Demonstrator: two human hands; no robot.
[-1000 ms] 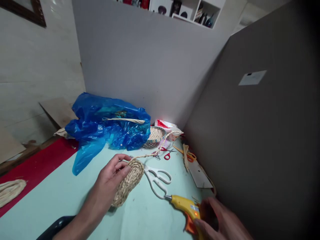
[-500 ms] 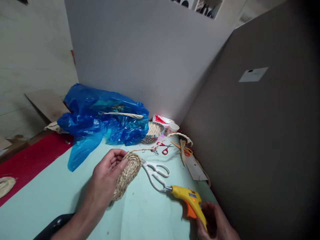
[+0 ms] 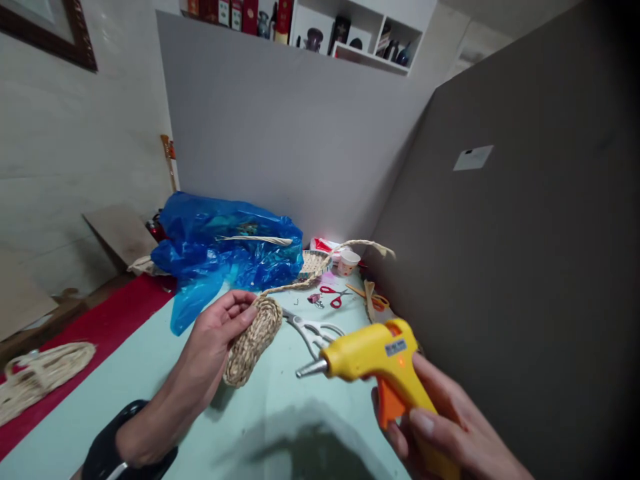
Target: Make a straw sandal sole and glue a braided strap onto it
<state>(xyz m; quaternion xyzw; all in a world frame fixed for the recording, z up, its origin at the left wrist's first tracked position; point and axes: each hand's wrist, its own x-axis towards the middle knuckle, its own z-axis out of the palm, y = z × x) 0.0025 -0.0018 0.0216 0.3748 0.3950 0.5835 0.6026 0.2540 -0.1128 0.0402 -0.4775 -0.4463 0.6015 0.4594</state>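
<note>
My left hand point(image 3: 216, 337) is closed on a coiled oval of braided straw point(image 3: 253, 340), held on edge just above the pale green table point(image 3: 280, 427). A loose braided tail point(image 3: 320, 267) runs from the coil up and to the right. My right hand point(image 3: 453, 433) grips the handle of a yellow hot glue gun point(image 3: 373, 357) with an orange trigger. The gun is lifted off the table and its metal nozzle points left toward the coil, a short gap away.
White-handled scissors point(image 3: 313, 331) lie just behind the nozzle. Behind them are red scissors point(image 3: 334, 295), orange scissors point(image 3: 375, 300), a small woven basket point(image 3: 313, 265), a paper cup point(image 3: 348, 261) and a blue plastic bag point(image 3: 227, 250). Grey partitions close the back and right. A straw piece point(image 3: 37, 377) lies far left.
My right hand has lifted the glue gun off the table and brought it up and closer, nozzle toward the coil. The left hand keeps the coil in much the same place.
</note>
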